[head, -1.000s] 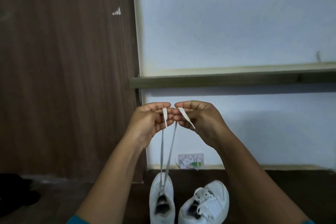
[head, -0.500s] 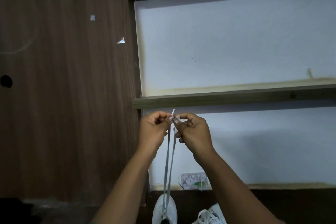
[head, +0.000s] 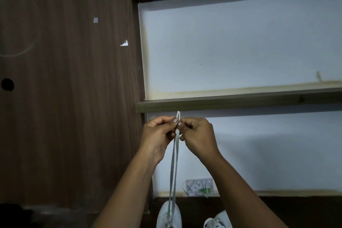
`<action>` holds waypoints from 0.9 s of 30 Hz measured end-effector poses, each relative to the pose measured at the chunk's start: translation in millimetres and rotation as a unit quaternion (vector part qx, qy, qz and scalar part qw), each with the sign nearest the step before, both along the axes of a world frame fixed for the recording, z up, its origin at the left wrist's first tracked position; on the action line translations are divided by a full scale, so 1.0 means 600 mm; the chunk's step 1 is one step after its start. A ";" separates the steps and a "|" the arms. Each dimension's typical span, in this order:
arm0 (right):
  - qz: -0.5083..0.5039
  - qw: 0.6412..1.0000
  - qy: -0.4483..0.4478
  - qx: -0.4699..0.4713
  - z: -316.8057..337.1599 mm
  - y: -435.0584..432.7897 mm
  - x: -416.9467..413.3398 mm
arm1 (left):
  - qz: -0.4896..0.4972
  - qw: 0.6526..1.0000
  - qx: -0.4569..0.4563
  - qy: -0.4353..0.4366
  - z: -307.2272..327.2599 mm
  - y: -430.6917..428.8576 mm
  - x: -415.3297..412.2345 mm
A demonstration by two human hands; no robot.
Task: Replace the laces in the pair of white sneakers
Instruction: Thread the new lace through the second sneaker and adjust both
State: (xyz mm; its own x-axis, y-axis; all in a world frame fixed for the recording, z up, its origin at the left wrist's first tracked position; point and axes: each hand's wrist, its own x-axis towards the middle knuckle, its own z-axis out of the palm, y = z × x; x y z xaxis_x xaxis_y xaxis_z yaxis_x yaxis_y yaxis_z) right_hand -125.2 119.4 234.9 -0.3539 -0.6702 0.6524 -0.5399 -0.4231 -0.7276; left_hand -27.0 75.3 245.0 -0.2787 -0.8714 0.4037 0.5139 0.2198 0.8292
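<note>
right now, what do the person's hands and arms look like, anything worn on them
The left forearm and right forearm are bare up to the frame's edge; no sleeve shows. The left hand and right hand carry no ring, watch or bracelet that I can see. The thumbnails wear a speckled, glittery polish.

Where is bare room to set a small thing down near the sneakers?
Bare: the dark surface right of the right sneaker, and the shelf above, as far as visible. Crowded: around the left sneaker, where the lace runs up to the left hand and right hand; a small packet leans behind.
</note>
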 end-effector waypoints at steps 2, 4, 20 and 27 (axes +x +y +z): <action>-0.004 1.000 0.019 0.003 0.004 -0.001 -0.001 | -0.006 1.000 0.010 0.010 0.003 0.001 -0.001; -0.006 0.999 0.032 0.001 0.006 0.000 -0.003 | -0.012 1.000 0.015 0.020 0.005 0.003 -0.002; -0.062 0.992 0.063 0.089 -0.106 -0.062 -0.018 | 0.053 0.996 0.043 -0.065 -0.122 -0.055 -0.012; -0.073 0.948 0.091 0.295 -0.289 -0.141 -0.067 | 0.119 0.929 0.070 -0.343 -0.298 -0.148 0.004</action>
